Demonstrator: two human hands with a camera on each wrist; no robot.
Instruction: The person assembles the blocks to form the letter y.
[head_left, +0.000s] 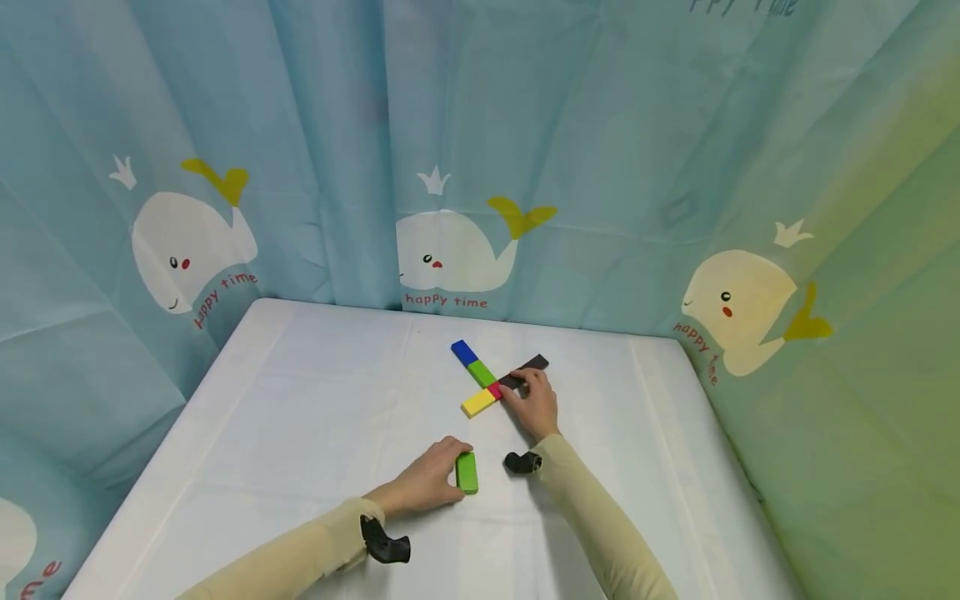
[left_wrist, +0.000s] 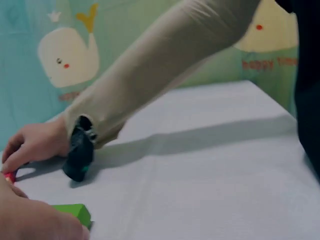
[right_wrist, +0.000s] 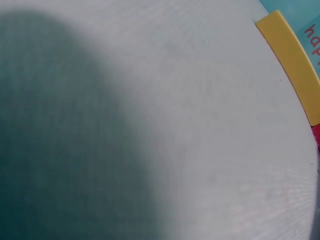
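Note:
My left hand point(head_left: 426, 482) holds a green block point(head_left: 467, 473) by its ends, thumb at the near end and fingers at the far one. In the left wrist view this block point(left_wrist: 77, 212) shows partly behind the hand. Farther off, coloured blocks lie in a cross: blue point(head_left: 464, 352), green point(head_left: 482, 373), red point(head_left: 494, 390), yellow point(head_left: 478, 403) and black point(head_left: 535, 362). My right hand point(head_left: 537, 408) pinches the black part close to the red block, partly covering it. The right wrist view catches only the yellow block point(right_wrist: 292, 65) and a bit of red.
The blocks lie on a white-covered table point(head_left: 300, 400). A curtain point(head_left: 600, 150) with printed whales hangs along its far and side edges. Black wrist devices point(head_left: 386, 542) sit on both sleeves.

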